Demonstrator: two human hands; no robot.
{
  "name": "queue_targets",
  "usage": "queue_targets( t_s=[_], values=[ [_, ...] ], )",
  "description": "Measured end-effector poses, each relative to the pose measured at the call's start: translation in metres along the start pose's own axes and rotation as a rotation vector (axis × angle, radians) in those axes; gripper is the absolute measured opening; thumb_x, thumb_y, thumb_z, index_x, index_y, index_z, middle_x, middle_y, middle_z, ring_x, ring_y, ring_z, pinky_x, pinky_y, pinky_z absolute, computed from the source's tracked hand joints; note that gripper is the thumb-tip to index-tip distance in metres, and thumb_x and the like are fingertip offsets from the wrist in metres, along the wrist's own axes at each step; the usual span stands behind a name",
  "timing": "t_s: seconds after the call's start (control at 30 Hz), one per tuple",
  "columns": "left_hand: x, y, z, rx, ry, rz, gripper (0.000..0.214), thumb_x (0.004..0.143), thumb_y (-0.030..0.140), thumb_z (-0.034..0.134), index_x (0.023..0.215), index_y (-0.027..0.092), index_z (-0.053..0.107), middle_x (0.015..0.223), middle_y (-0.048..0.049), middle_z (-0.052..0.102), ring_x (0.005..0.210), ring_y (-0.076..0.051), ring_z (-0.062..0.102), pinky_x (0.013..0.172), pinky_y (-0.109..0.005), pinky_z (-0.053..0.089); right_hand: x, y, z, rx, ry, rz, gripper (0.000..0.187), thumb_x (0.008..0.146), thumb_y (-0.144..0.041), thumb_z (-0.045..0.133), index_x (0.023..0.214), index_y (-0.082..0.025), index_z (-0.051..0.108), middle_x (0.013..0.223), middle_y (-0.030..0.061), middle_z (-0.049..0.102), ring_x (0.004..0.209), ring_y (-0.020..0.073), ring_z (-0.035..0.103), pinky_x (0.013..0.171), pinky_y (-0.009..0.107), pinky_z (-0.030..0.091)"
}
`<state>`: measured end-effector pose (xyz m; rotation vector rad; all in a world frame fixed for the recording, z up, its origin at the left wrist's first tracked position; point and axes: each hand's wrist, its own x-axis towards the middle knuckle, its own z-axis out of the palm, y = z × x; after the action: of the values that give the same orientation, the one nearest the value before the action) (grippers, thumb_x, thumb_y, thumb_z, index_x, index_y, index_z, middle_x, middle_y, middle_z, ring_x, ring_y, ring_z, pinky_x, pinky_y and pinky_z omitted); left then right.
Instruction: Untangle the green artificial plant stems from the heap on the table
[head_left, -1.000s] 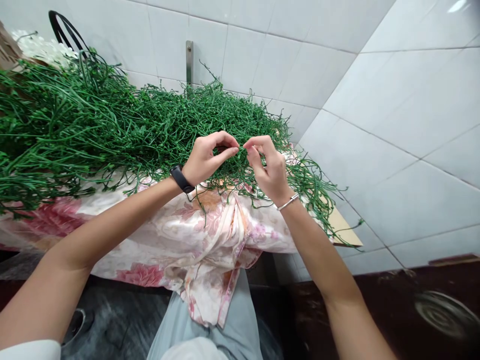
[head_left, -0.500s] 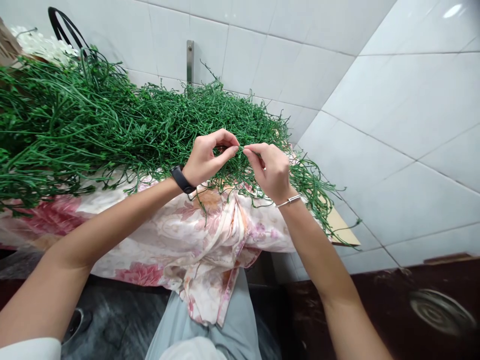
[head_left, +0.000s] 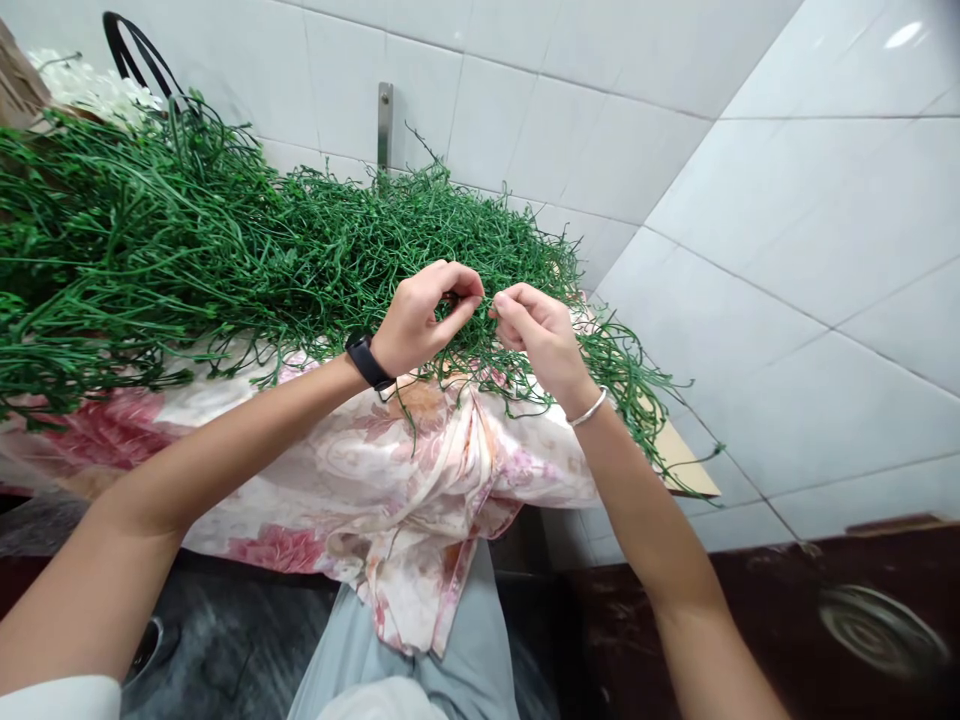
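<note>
Head view looks down on white glazed wall tiles (head_left: pixel 787 250) that rise behind and to the right of both hands. Below them, a worktop draped in a pink and cream floral satin cloth (head_left: pixel 360 480) spreads under the wrists and hangs down in a bunched fold beneath the hands. On that cloth lies a big tangled heap of thin green plastic stems (head_left: pixel 187 240), stretching from far left of the left hand to just past the right hand, where loose strands trail off over a bare tan corner of the worktop (head_left: pixel 686 462). Beyond the heap, far to the left of the left hand, sit small white artificial flowers (head_left: pixel 94 92) and a black looped handle (head_left: pixel 139 62). A metal wall bracket (head_left: pixel 385 125) stands above the hands.

Left hand (head_left: pixel 421 320), with a black wristband (head_left: pixel 369 362), is curled with thumb and forefinger pinched on a single green stem at the near edge of the heap. Right hand (head_left: pixel 541 335), wearing a thin silver bangle (head_left: pixel 589 410), is curled just beside it, fingertips closed on the same strand, the two hands nearly touching
</note>
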<state>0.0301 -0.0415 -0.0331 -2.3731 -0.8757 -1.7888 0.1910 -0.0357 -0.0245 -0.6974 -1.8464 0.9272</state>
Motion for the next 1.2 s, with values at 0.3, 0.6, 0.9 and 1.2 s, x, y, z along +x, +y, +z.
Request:
queue_targets(
  t_s=[0.3,0.6,0.9,1.2],
  values=[
    [0.001,0.001,-0.001,-0.16,-0.044,-0.123,0.007,0.075,0.02,0.053,0.078,0.014,0.056,0.074,-0.0014,0.06,0.068,-0.009,0.055,0.067,-0.023,0.045,-0.006,0.007,-0.009,-1.06,0.212,-0.569,0.019,0.086,-0.026,0.042,0.099,-0.022,0.055,0.055,-0.0025,0.04,0.049,0.0085,0.033,0.052,0.025,0.028],
    [0.005,0.001,-0.004,-0.418,-0.128,-0.272,0.008,0.074,0.022,0.054,0.076,0.014,0.056,0.07,-0.0008,0.06,0.063,-0.009,0.056,0.063,-0.023,0.047,-0.008,0.002,-0.006,-0.971,0.191,-0.463,0.025,0.085,-0.034,0.043,0.089,-0.017,0.061,0.056,-0.0009,0.046,0.049,0.0077,0.035,0.051,0.024,0.029],
    [0.003,0.005,-0.007,-0.019,-0.034,-0.031,0.007,0.077,0.019,0.051,0.076,0.015,0.056,0.073,-0.0017,0.06,0.068,-0.01,0.053,0.067,-0.024,0.044,-0.003,-0.004,-0.001,-0.07,-0.042,0.012,0.024,0.08,-0.037,0.05,0.07,-0.016,0.053,0.047,-0.0076,0.028,0.041,0.0035,0.024,0.04,0.021,0.016],
    [0.003,0.006,-0.007,-0.009,-0.041,0.023,0.004,0.077,0.016,0.05,0.077,0.015,0.054,0.071,-0.0016,0.058,0.067,-0.01,0.051,0.065,-0.024,0.043,-0.004,-0.007,0.006,0.078,-0.033,0.059,0.029,0.082,-0.039,0.046,0.064,-0.016,0.05,0.044,-0.0077,0.033,0.038,0.0029,0.03,0.039,0.02,0.022]
  ],
)
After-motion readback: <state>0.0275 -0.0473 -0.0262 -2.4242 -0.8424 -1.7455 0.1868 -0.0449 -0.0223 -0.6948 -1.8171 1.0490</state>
